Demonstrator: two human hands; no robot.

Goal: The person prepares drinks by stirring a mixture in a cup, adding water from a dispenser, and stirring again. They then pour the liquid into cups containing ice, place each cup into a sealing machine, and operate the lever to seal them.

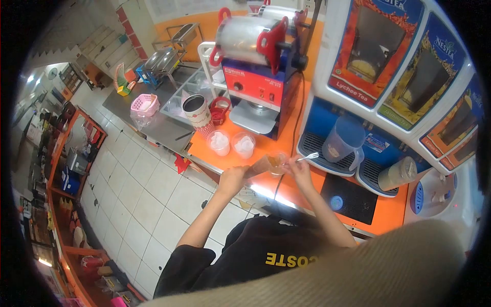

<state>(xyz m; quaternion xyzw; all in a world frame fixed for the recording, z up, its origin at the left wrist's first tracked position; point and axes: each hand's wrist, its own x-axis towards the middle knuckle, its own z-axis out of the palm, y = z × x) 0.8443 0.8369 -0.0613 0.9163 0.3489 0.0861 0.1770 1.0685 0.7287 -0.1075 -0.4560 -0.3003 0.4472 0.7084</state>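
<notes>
My left hand [233,180] is wrapped round a clear cup [260,167], tilted on its side above the orange counter [204,151]. Brown contents show near the cup's mouth, which meets another clear cup [279,161]. In the fingers of my right hand [298,168] is a white fork [308,156], its tines pointing up and to the right. The fork's other end is at the second cup. Just beyond my left hand, two clear cups with white contents [219,143] [244,146] stand upright on the counter.
A red and blue sealing machine [253,84] stands behind the cups, beside a patterned tumbler [198,115]. To the right are a drink dispenser [327,102], a pitcher [343,140], a lidded container [398,175] and a black mat [349,199]. A pink basket [144,104] is at left.
</notes>
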